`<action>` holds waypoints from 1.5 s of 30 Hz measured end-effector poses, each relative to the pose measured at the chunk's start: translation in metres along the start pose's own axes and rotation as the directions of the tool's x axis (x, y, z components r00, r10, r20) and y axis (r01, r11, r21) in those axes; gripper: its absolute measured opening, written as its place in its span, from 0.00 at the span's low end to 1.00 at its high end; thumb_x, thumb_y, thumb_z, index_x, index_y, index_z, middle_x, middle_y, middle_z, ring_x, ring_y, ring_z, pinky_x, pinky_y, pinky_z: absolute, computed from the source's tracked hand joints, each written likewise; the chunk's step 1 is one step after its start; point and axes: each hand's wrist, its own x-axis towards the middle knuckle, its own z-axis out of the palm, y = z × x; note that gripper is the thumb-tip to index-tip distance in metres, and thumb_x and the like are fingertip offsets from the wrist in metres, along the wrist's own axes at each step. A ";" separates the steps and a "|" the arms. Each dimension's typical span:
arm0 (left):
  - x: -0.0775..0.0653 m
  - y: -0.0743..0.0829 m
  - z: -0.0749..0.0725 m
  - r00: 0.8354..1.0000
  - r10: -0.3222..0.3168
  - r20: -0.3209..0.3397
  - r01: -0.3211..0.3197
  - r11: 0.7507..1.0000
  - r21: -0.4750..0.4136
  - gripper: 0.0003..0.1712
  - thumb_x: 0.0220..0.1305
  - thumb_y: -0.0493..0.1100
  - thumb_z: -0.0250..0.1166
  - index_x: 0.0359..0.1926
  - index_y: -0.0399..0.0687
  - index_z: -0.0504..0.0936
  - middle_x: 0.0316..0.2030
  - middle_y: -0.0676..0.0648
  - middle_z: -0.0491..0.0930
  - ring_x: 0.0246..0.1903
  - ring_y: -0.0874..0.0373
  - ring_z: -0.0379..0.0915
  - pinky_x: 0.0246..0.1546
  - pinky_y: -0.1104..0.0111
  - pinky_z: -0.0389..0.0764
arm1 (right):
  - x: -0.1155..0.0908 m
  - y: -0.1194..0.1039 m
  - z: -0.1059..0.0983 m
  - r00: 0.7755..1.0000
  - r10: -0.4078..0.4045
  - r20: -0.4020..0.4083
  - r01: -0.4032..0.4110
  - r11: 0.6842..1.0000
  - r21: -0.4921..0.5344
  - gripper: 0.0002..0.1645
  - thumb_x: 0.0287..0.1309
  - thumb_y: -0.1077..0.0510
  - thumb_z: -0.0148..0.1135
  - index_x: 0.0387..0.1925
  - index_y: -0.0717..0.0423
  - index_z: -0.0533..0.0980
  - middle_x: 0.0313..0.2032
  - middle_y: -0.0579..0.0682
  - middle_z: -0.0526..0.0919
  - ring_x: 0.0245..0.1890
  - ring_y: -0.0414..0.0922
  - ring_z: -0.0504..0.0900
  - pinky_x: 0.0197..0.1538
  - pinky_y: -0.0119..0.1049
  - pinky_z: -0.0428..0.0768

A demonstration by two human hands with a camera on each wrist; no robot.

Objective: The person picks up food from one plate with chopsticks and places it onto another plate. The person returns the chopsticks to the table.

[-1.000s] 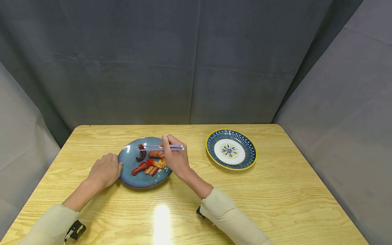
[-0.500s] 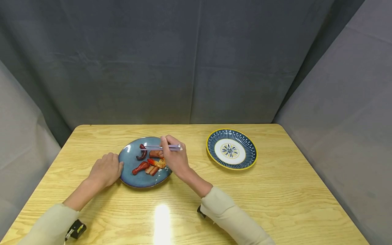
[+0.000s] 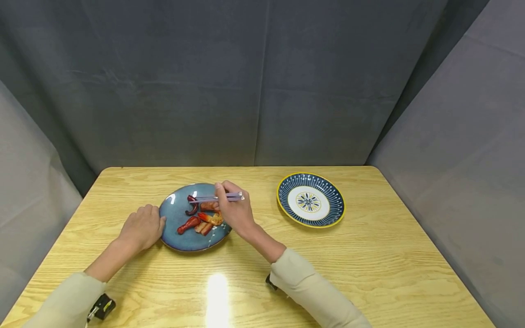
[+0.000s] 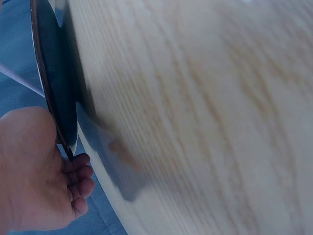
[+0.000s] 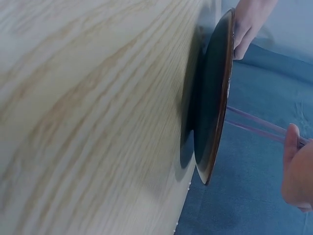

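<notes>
My left hand (image 3: 141,228) grips the near-left rim of a blue plate (image 3: 171,219); in the left wrist view its fingers curl below the edge. With my right hand (image 3: 237,210) I hold a pair of lilac chopsticks (image 3: 207,199) over the plate. Their tips meet the upper part of a dark red, curved food piece (image 3: 193,210); whether they pinch it I cannot tell. Beside it lie a brown slab of meat (image 3: 208,206), partly behind my right hand, an orange shrimp (image 3: 212,218), a red drumstick (image 3: 189,224) and a striped meat piece (image 3: 203,228).
A second plate (image 3: 308,200), patterned in navy and white with a yellow rim, sits on the wooden table (image 3: 369,264) at right. Grey curtains (image 3: 176,91) enclose the back and sides.
The dark red curved piece has shifted slightly right at the chopstick tips. My right hand moved a little left at first, then stayed. The left hand keeps its grip on the plate.
</notes>
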 end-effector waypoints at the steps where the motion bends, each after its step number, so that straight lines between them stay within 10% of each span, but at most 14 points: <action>1: 0.000 0.000 0.000 1.000 0.001 0.000 -0.001 1.000 0.001 0.18 0.73 0.43 0.54 0.36 0.27 0.71 0.28 0.40 0.67 0.32 0.42 0.69 0.32 0.49 0.72 | 0.000 -0.001 -0.001 1.000 0.009 -0.005 -0.009 1.000 0.004 0.20 0.75 0.52 0.51 0.25 0.52 0.76 0.21 0.43 0.80 0.18 0.37 0.77 0.18 0.32 0.69; 16: 0.001 -0.003 0.003 1.000 -0.001 0.005 0.001 1.000 -0.008 0.18 0.73 0.43 0.53 0.36 0.27 0.71 0.28 0.40 0.67 0.31 0.43 0.68 0.31 0.50 0.72 | 0.003 -0.012 -0.025 0.997 0.016 -0.081 -0.025 0.994 -0.110 0.22 0.74 0.50 0.51 0.24 0.53 0.78 0.19 0.45 0.79 0.18 0.41 0.77 0.19 0.34 0.70; 45: 0.000 -0.001 0.000 1.000 0.001 0.011 -0.001 1.000 -0.008 0.17 0.74 0.43 0.54 0.35 0.29 0.70 0.28 0.41 0.66 0.30 0.44 0.67 0.30 0.52 0.71 | 0.001 -0.008 -0.097 0.977 0.012 -0.211 -0.018 0.999 -0.027 0.24 0.75 0.54 0.53 0.23 0.63 0.78 0.18 0.58 0.80 0.18 0.51 0.80 0.21 0.30 0.76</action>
